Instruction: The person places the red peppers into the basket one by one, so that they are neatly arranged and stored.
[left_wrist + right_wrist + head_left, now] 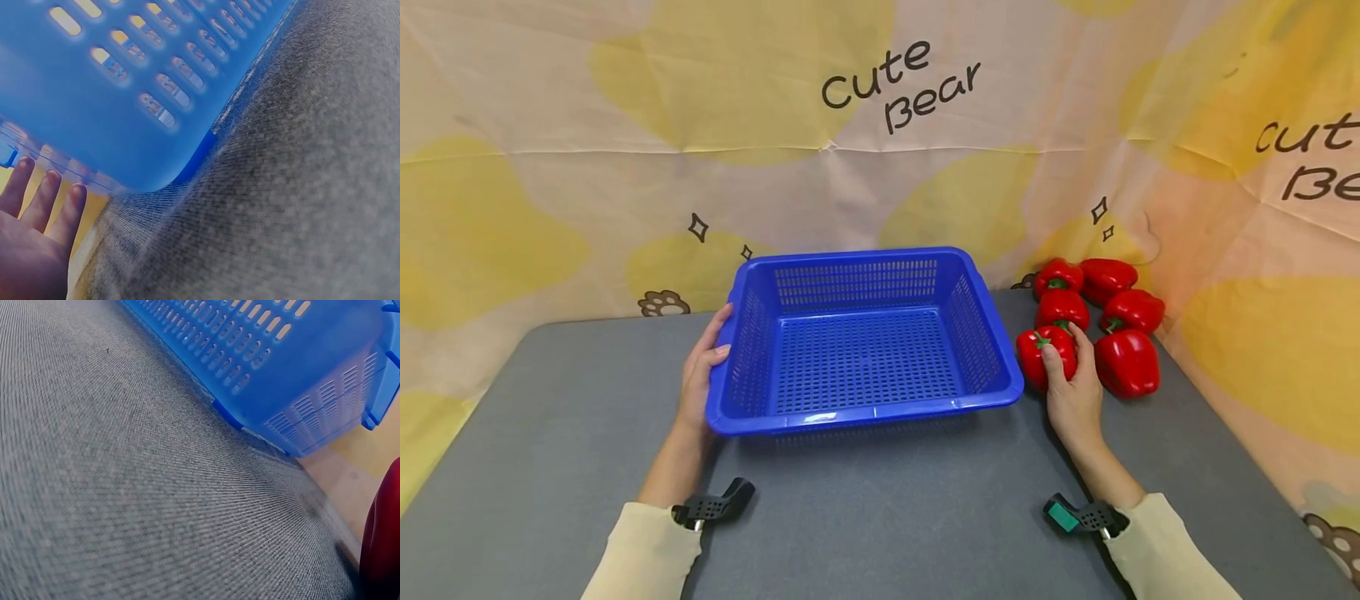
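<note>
A blue plastic basket (865,423) with slotted walls and a gridded floor stands on the grey table, nothing inside it. At its left side my left hand (696,383) touches the rim, and in the left wrist view its fingers (50,194) stretch straight up to the basket wall. To the right of the basket, my right hand (1075,396) grips a red bell pepper (1036,358), thumb on the near side and fingers round the far right side. In the right wrist view only a red edge of a pepper (382,537) shows, and the hand is out of sight.
Several other red bell peppers (1127,364) cluster behind and right of the right hand, close together near the table's right edge. A patterned yellow and pink cloth (850,192) hangs right behind the grey table (880,517). Each wrist wears a black strap (715,504).
</note>
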### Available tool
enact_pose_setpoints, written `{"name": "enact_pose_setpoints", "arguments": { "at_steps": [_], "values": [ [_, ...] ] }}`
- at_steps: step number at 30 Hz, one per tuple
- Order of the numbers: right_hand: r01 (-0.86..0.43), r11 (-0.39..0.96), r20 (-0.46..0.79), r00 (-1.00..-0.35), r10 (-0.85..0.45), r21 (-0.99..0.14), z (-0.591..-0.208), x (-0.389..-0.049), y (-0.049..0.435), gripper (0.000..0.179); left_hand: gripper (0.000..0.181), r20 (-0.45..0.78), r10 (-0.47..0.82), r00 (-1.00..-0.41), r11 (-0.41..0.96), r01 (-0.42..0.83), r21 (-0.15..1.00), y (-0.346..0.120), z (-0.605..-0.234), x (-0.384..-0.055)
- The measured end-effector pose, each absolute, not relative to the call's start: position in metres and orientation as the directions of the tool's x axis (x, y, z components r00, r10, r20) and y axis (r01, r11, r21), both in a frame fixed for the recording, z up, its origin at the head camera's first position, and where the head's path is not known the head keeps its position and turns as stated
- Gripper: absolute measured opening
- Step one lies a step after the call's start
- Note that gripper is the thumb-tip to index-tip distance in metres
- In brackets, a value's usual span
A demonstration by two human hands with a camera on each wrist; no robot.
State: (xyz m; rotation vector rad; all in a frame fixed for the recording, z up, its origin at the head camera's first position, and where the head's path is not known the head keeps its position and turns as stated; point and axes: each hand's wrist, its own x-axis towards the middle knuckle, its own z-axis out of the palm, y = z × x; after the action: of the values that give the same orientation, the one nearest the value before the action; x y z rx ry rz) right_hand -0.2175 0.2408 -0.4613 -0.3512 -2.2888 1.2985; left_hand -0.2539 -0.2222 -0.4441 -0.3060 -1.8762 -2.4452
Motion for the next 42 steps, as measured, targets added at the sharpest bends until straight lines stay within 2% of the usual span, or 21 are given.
{"name": "enact_pose_setpoints", "arguments": {
  "at_steps": [22, 37, 42],
  "values": [
    [-0.036, 0.511, 0.298, -0.846, 0.441, -0.859, -0.4621, -0.2159, 0.2404, 0.060, 0.054, 0.166, 0.083, -0.983, -0.267, 0.139, 0.954, -0.2226, -0.4432, -0.2522],
    [-0.035, 0.584, 0.305, -0.877, 0.371, -0.811, -0.4594, -0.2156, 0.2373, 0.059, 0.055, 0.159, 0.086, -0.983, -0.268, 0.131, 0.954, -0.2220, -0.4409, -0.2524],
    [-0.043, 0.550, 0.308, -0.864, 0.399, -0.834, -0.4600, -0.2173, 0.2355, 0.060, 0.055, 0.162, 0.080, -0.983, -0.263, 0.136, 0.955, -0.2226, -0.4414, -0.2526]
  ]
}}
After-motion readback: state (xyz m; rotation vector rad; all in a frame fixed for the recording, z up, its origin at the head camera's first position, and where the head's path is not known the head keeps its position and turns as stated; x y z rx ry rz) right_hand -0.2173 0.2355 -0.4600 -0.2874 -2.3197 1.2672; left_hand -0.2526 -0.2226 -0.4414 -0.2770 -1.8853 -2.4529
